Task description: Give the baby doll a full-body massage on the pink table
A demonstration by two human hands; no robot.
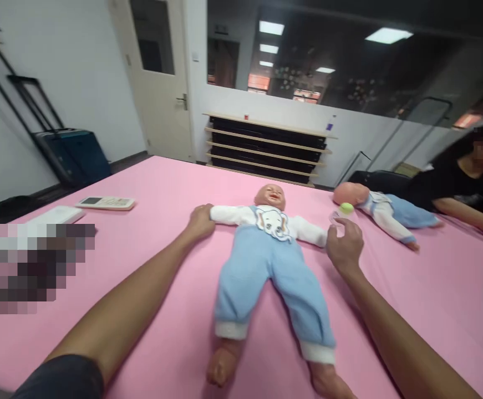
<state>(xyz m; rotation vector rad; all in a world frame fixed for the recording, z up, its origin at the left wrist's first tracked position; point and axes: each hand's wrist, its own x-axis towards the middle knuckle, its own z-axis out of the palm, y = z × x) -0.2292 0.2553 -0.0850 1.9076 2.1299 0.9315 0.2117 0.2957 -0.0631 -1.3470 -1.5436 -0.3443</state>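
A baby doll (271, 266) lies face up on the pink tabletop, arms spread and feet toward me. It wears light blue trousers and a white top with an elephant bib (273, 223). My left hand (202, 220) is closed around the end of the sleeve on the left, hiding the doll's hand there. At the opposite cuff my right hand (345, 245) is curled around the doll's other hand, which is also hidden. Just beyond my right fingers stands a small clear bottle with a yellow-green cap (346, 208), partly covered by them.
A second doll (385, 210) in similar clothes lies at the right, before a person in black (453, 180). A remote control (106, 203) and a white flat object (54, 217) lie at the left. Behind the table (162, 183) are a shelf rack (266, 145) and a suitcase (72, 155).
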